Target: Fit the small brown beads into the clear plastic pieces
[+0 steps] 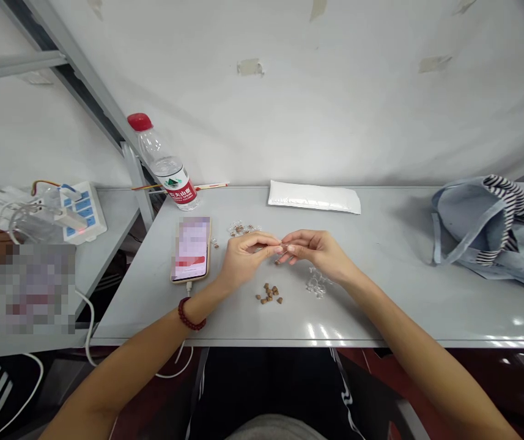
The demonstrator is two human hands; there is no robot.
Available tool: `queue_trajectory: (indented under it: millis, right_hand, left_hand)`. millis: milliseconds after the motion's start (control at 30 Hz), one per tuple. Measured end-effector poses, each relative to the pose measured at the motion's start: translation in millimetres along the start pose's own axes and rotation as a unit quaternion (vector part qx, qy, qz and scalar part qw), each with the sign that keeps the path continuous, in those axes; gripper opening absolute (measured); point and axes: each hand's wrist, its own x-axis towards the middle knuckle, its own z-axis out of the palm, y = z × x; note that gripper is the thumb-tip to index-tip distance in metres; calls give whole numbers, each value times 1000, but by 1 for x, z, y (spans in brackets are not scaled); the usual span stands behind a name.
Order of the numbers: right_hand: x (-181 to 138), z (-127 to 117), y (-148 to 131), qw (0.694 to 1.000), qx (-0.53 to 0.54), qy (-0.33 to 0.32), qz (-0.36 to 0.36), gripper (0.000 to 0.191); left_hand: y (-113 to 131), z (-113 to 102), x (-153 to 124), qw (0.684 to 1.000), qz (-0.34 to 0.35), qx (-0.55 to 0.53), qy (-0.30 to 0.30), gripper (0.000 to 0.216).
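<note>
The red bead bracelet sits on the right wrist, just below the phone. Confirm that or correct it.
Wrong wrist. The head view shows the red bead bracelet on the left wrist, just below the phone.

Clear plastic pieces (pixel 317 284), glossy tabletop (pixel 408 318), matt denim bag (pixel 468 226).

Dark red beaded bracelet (pixel 192 314) on the left wrist (pixel 206 296), black trousers (pixel 262 385), seemingly white-striped

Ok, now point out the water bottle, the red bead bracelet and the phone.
Water bottle (pixel 178 185): head view, on its label.
Red bead bracelet (pixel 191 315): head view, on the beads.
Phone (pixel 191 247): head view, on its blurred screen.
</note>
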Motion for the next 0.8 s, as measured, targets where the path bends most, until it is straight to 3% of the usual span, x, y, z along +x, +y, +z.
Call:
queue_trajectory:
  millis: [200, 500, 800]
  right_hand:
    - [-1, 7, 1, 999, -9, -46, 6, 22]
    - [-3, 10, 2, 999, -35, -35, 7, 20]
    - [-4, 16, 0, 999, -51, 0, -3, 22]
  left_hand:
    - [5, 0, 1, 999, -30, -26, 16, 5]
    - [4, -1, 2, 995, -100, -22, 5, 7]
    - [3, -2, 1, 998, -59, -17, -24, 5]
